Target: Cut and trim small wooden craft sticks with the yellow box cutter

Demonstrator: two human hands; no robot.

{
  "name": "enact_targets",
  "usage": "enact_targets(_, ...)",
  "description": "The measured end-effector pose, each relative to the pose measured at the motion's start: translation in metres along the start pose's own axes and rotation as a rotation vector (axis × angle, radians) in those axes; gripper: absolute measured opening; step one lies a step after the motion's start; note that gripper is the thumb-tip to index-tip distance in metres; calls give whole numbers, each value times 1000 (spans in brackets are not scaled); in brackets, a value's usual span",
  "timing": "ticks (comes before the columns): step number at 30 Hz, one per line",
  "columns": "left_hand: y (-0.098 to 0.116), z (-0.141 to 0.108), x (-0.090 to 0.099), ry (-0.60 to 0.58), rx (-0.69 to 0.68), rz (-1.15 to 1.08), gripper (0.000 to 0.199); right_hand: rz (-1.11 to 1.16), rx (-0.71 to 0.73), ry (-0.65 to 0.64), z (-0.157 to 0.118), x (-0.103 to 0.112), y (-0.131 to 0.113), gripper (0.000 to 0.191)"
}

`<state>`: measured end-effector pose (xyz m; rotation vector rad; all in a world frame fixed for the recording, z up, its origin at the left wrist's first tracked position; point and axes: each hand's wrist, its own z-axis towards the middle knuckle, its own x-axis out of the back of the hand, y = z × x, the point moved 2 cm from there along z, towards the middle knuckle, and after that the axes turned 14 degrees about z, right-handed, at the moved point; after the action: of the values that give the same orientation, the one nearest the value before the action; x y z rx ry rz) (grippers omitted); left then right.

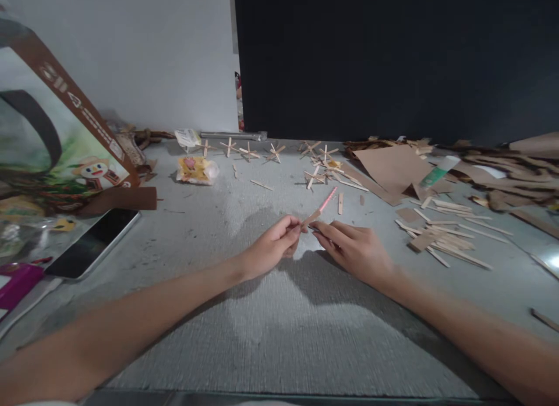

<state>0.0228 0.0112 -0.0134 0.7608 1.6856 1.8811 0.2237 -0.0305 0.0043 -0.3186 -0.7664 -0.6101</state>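
In the head view my left hand [276, 243] is closed in a pinch on one end of a small flat brown strip [311, 218], cardboard or thin wood. A thin pink patterned stick [328, 200] extends from the strip's far end, pointing away to the upper right. My right hand [360, 249] is closed just beside the strip, thumb and finger together. Something small and dark shows at its fingertips, too small to name. Beyond the hands lies a short flat wooden piece [340, 204]. Several star-shaped bundles of crossed sticks [275, 154] stand farther back.
Loose wooden sticks [458, 251] lie in a pile at right, near brown cardboard [391, 167] and a green-and-white tube [440, 170]. A yellow packet [196, 170] sits back left. At left are a phone [94, 243], a printed bag [56, 120] and a brown roll [126, 200].
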Motion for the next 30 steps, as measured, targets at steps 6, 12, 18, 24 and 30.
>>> enact_targets(6,-1,1,0,24,32,16,35,-68,47,-6,1,2,-2,20)
enact_targets(12,-1,1,-2,45,8,46,33,-131,20,-37,2,1,-3,23)
enact_targets(18,-1,1,-2,48,24,36,34,-102,-12,-48,0,0,-2,23)
enact_targets(24,4,-3,-4,22,28,117,28,-119,4,-49,0,0,-2,23)
enact_targets(30,-1,-3,-4,27,15,145,27,-134,22,-39,1,-1,-2,24)
